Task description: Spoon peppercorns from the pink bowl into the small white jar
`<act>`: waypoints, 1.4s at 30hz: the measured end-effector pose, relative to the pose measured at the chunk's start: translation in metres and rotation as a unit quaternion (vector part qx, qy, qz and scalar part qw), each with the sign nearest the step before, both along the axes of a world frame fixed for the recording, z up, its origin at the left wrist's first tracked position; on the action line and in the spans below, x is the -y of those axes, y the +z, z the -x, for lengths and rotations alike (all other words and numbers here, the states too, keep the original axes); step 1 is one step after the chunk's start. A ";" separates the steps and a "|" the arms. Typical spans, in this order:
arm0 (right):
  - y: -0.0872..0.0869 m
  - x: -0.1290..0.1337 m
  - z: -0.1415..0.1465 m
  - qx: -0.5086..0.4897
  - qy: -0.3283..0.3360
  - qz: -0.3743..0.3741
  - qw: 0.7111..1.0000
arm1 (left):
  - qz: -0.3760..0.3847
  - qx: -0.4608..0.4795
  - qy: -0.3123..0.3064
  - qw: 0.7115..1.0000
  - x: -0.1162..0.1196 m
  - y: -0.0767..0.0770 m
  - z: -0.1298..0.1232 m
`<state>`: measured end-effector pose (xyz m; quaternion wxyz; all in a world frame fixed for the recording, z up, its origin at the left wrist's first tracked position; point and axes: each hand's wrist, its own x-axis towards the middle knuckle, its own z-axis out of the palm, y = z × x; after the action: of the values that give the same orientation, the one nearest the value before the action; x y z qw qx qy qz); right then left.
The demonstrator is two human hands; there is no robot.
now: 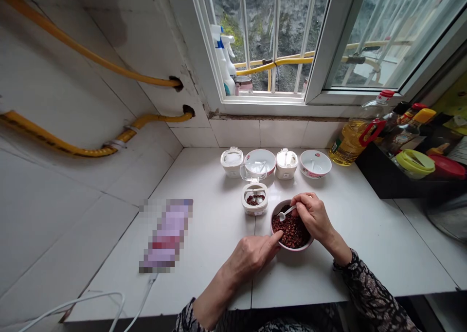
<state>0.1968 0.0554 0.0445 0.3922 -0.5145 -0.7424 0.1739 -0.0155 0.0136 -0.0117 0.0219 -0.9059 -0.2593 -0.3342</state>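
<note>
We see the bowl [293,249] on the white surface [204,259], window [323,62] beyond it. Right hand's [314,217] grip pinches a white spoon [287,212] over it; left hand [250,255] touches its rim, closure unclear to us.

My right: oil [345,141] beside black box [379,181] | ahead of me: window [332,40], spray bottles [221,62] | my left: yellow hoses [156,119], cable [150,283]
</note>
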 end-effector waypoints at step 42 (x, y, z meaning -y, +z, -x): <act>0.032 -0.002 0.030 -0.110 0.033 -0.061 0.992 | -0.013 0.010 0.000 1.000 -0.001 -0.002 -0.002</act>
<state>0.1664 0.0578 0.0760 0.4961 -0.4423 -0.7208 0.1967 -0.0139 0.0146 -0.0134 0.0310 -0.9022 -0.2556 -0.3460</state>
